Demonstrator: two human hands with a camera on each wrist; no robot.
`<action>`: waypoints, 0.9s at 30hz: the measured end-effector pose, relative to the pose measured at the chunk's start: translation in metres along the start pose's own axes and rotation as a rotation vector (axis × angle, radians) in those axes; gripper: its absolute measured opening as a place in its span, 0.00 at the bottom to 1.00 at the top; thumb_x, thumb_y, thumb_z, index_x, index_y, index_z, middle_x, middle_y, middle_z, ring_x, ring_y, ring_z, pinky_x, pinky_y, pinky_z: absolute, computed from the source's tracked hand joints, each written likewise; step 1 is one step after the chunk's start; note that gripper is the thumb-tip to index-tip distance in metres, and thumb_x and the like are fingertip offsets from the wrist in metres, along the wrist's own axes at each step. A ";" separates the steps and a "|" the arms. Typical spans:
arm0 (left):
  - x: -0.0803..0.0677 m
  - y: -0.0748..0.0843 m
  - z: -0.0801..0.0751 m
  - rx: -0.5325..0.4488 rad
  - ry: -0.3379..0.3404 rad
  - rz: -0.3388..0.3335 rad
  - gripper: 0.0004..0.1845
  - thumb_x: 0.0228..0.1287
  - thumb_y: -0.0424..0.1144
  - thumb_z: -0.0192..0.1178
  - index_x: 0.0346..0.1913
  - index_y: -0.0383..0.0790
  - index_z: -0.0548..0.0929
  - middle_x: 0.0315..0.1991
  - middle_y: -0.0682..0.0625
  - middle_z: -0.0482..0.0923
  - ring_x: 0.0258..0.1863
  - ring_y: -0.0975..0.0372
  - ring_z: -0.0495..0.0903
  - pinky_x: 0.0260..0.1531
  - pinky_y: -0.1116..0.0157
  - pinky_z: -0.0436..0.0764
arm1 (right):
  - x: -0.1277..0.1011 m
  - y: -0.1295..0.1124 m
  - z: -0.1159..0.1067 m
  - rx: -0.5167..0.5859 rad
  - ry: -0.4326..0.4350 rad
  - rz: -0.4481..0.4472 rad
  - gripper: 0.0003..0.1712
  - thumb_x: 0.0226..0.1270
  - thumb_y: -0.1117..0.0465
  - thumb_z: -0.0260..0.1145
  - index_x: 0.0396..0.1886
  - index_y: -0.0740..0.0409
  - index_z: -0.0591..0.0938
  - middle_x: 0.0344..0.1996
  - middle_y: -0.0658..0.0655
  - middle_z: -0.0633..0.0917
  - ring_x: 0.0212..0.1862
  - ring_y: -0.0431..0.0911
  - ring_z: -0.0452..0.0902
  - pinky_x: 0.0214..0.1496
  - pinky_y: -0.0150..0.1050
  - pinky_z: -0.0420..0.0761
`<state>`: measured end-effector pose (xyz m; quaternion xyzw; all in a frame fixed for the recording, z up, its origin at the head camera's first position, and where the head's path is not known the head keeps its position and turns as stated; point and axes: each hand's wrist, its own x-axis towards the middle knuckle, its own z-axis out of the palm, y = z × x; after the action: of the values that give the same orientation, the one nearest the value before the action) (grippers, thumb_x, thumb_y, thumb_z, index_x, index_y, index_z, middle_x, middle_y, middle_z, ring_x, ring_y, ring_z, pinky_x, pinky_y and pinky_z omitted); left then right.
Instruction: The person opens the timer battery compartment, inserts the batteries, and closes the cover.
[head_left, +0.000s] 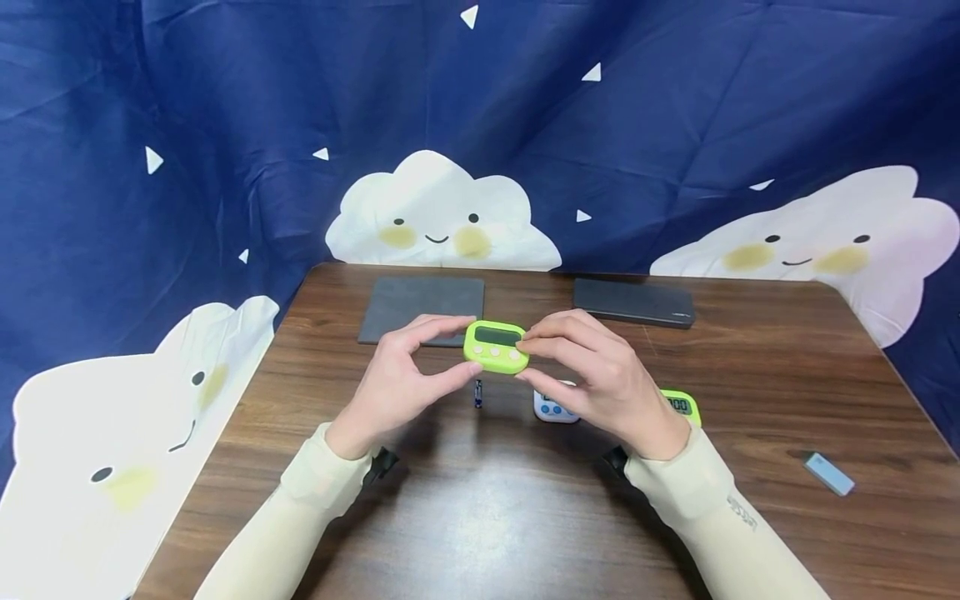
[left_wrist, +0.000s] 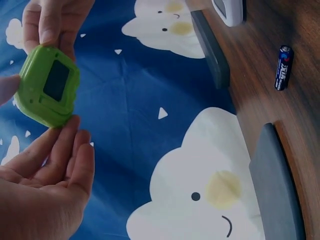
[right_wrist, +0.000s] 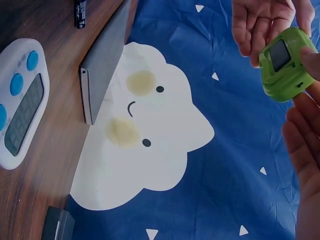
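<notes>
A lime-green digital timer (head_left: 495, 365) is held up above the table between both hands, its grey display blank and its row of pale buttons facing the head camera. At its left end, the left hand (head_left: 397, 375) pinches it with the thumb below and a finger above. The right hand (head_left: 603, 375) grips the right end, fingertips at the display's edge and thumb beneath. Both wrist views show the back of the timer (left_wrist: 47, 87), which has a dark rectangle in it. Under the hands, a small blue-and-black battery (head_left: 478, 393) lies on the table.
A white timer with blue buttons (head_left: 555, 410) lies behind the right hand, partly hidden. Another green timer (head_left: 686, 406) shows past the right wrist. Farther right is a light-blue block (head_left: 828, 473). A flat grey slab (head_left: 423, 300) and a black box (head_left: 633, 302) lie at the back.
</notes>
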<state>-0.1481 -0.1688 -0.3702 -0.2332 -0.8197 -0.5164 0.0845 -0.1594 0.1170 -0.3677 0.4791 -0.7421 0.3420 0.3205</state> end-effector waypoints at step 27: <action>-0.003 -0.003 0.023 0.278 0.046 0.344 0.34 0.64 0.37 0.83 0.73 0.38 0.86 0.60 0.47 0.91 0.63 0.54 0.85 0.63 0.54 0.88 | 0.003 -0.002 -0.014 0.582 0.043 1.070 0.14 0.78 0.58 0.77 0.52 0.66 0.93 0.36 0.49 0.95 0.38 0.45 0.92 0.48 0.39 0.94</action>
<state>-0.1448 -0.1509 -0.3842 -0.3437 -0.8290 -0.3816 0.2214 -0.1567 0.1262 -0.3570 0.1006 -0.7495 0.6539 -0.0250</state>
